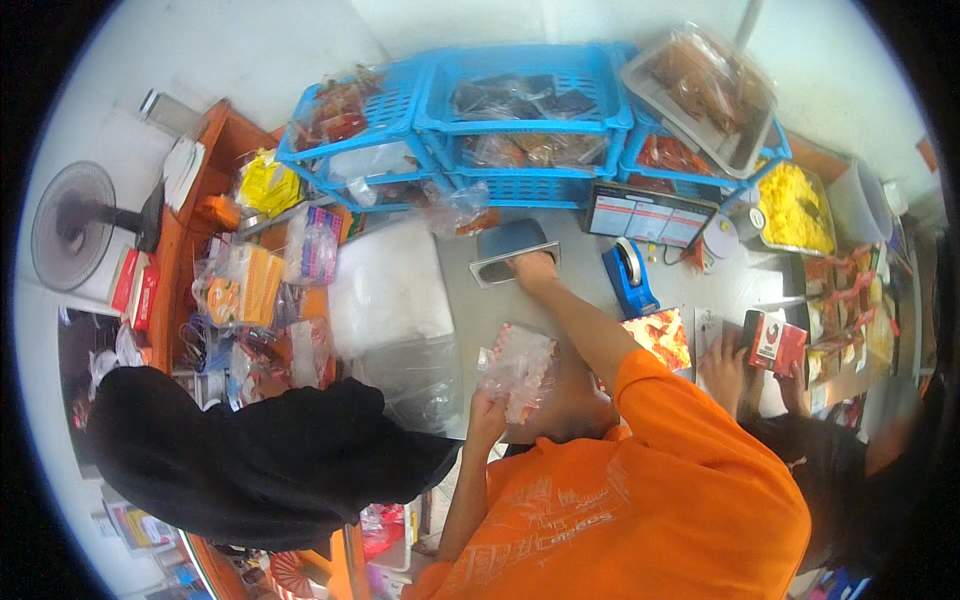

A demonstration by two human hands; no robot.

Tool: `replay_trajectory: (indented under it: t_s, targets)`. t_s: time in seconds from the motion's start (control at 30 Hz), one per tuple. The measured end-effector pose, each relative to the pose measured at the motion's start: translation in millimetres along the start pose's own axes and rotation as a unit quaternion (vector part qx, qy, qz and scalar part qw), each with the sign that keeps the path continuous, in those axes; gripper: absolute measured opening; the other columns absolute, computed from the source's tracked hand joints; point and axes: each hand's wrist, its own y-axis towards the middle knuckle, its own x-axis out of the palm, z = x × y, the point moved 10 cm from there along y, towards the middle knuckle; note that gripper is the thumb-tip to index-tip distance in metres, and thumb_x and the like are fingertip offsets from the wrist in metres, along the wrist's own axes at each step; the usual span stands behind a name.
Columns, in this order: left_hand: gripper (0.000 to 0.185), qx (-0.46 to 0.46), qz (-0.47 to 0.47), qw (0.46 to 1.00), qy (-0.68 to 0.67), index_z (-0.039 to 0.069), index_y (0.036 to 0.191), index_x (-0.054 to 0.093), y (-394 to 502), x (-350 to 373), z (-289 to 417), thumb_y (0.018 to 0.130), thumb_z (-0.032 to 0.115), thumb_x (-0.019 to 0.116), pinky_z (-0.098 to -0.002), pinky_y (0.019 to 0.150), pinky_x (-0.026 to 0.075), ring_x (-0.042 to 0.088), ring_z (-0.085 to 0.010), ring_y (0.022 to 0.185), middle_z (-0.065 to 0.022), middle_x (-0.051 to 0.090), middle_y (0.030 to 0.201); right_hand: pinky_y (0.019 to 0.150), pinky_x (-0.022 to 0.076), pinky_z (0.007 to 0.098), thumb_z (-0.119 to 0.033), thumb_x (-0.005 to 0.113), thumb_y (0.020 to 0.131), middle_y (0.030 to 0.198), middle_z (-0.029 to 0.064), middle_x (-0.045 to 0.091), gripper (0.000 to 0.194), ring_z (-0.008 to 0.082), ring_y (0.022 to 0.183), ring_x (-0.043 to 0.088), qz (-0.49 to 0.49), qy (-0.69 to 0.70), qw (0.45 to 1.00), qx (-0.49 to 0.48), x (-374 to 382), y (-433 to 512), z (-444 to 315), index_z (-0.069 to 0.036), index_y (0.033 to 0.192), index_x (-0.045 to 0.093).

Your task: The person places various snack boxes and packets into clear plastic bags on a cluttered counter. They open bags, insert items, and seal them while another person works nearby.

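Note:
My left hand [487, 418] grips the lower edge of a clear plastic bag [523, 360] with a red-and-white pattern, held over the steel counter [469, 300]. Further up, my right hand [534, 271] reaches into a rectangular metal container [491, 271] with a raised dark lid or panel [511, 236]. Its fingertips are hidden inside, so its hold cannot be told. A stack of clear plastic sheets or bags [394, 289] lies left of both hands. To the right of my right forearm stands a blue tape dispenser [630, 277], with a picture card [660, 337] below it.
Blue plastic baskets [525, 124] with bagged goods line the back, beside a tablet [649, 214]. A tilted tray [641, 82] rests on the right basket. At right, a co-worker's hands [721, 375] are by a red box [780, 343]. A black-clad person [247, 465] is close on the left.

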Motion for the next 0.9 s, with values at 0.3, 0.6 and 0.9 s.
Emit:
replay_trajectory:
  t_s: [0.3, 0.6, 0.9]
  targets:
    - [0.039, 0.052, -0.005, 0.999, 0.0, -0.003, 0.128, 0.057, 5, 5, -2, 0.09, -0.001, 0.046, -0.0309, 0.097, 0.044, 0.059, -0.0178, 0.113, -0.0124, 0.066, 0.123, 0.088, 0.0503, 0.0484, -0.02, 0.062, 0.087, 0.107, 0.0193, 0.068, 0.024, 0.0374, 0.103, 0.064, -0.12, -0.117, 0.985, -0.049, 12, 0, -9, -0.003, 0.103, 0.067]
    - [0.033, 0.024, -0.053, 0.991, 0.122, 0.003, 0.112, 0.069, 11, 3, 26, 0.083, -0.002, 0.053, -0.0325, 0.098, 0.046, 0.059, -0.0247, 0.118, -0.0182, 0.062, 0.125, 0.076, 0.052, 0.0448, -0.01, 0.066, 0.081, 0.091, 0.0162, 0.068, 0.013, 0.0345, 0.083, 0.066, 0.124, -0.038, 0.951, -0.279, -67, -56, -65, -0.006, 0.093, 0.068]
    - [0.024, 0.274, 0.086, 0.908, 0.304, 0.005, 0.096, 0.072, -12, -9, 108, 0.075, -0.004, 0.063, -0.0395, 0.09, 0.053, 0.065, -0.036, 0.107, -0.0184, 0.066, 0.115, 0.075, 0.052, 0.0409, -0.008, 0.065, 0.084, 0.09, 0.015, 0.068, 0.01, 0.0347, 0.083, 0.066, -0.198, 0.267, 0.91, -0.246, -99, -174, -124, -0.003, 0.092, 0.068]
